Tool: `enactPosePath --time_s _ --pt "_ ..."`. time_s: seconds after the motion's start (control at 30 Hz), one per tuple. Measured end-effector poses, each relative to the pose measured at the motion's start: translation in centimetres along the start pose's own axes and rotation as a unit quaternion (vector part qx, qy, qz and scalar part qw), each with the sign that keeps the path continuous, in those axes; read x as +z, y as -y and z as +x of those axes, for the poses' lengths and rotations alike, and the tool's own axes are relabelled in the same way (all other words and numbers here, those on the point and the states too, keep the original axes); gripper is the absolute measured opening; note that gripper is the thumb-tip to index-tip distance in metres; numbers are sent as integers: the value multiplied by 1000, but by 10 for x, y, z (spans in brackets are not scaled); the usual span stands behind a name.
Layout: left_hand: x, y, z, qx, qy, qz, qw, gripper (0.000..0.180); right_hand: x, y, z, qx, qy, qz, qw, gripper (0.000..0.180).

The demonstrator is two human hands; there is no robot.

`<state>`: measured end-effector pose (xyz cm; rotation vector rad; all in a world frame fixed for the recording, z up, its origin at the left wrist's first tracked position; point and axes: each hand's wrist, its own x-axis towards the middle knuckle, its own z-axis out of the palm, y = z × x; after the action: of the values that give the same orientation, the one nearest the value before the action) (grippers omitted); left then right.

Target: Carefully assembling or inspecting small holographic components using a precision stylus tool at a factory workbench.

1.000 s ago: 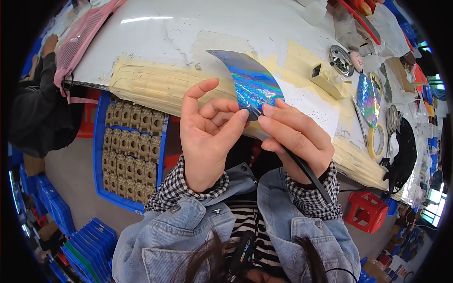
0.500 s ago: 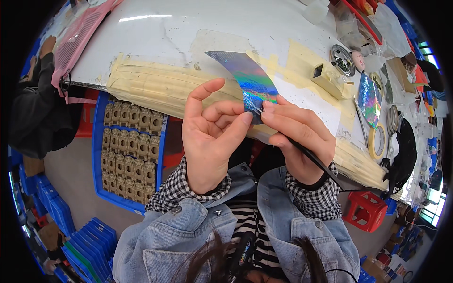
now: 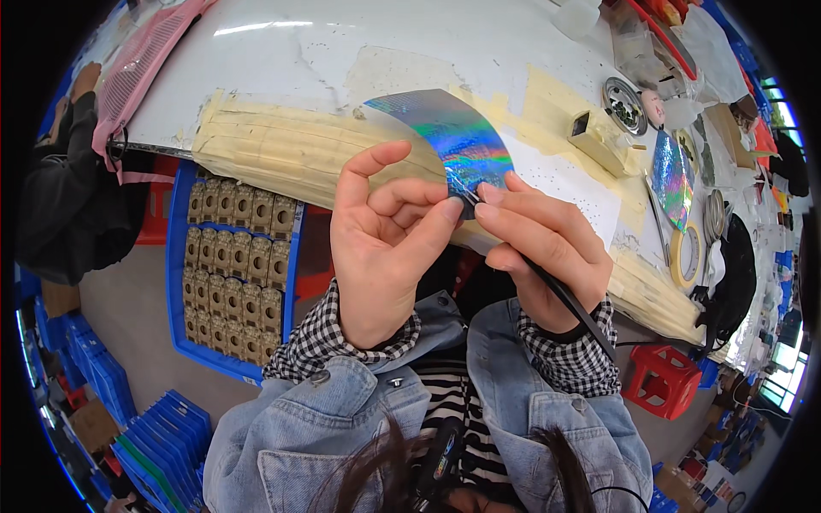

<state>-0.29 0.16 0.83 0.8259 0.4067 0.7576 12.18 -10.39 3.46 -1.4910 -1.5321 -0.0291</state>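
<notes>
My left hand (image 3: 376, 252) pinches the lower end of a shiny holographic sheet (image 3: 469, 141) between thumb and forefinger. The sheet curves up and away over the table edge, its surface showing blue, green and silver. In my right hand (image 3: 547, 244) are black tweezers (image 3: 571, 301), their rear end sticking out below the palm toward the cuff. Their fine metal tips meet the sheet's lower end beside my left thumb. What lies right at the tips is too small to make out.
A blue crate (image 3: 178, 291) of tan housings with round holes stands left of me. On the table's right are a tan block (image 3: 605, 144), a round dish (image 3: 624, 104), another holographic sheet (image 3: 672, 179) and a tape roll (image 3: 685, 256). A red stool (image 3: 663, 380) stands below.
The sheet has turned slightly in my fingers, its broad face now more toward me and its far end further left. Both hands keep nearly the same place and grip.
</notes>
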Motion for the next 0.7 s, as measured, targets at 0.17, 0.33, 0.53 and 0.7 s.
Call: enactPosePath --time_s 0.17,0.33,0.53,0.7 --pt "1 1 1 2 -3 -4 1000 55 0 1 0 5 4 -5 1000 34" --pt "1 1 0 0 -9 4 1000 55 -2 1 1 4 17 -18 1000 33" --pt "2 2 0 3 -6 8 1000 53 1 0 -1 -38 11 -67 997 33" --pt "5 0 -3 -9 -9 1 1000 51 3 -2 1 -86 5 -102 991 33"
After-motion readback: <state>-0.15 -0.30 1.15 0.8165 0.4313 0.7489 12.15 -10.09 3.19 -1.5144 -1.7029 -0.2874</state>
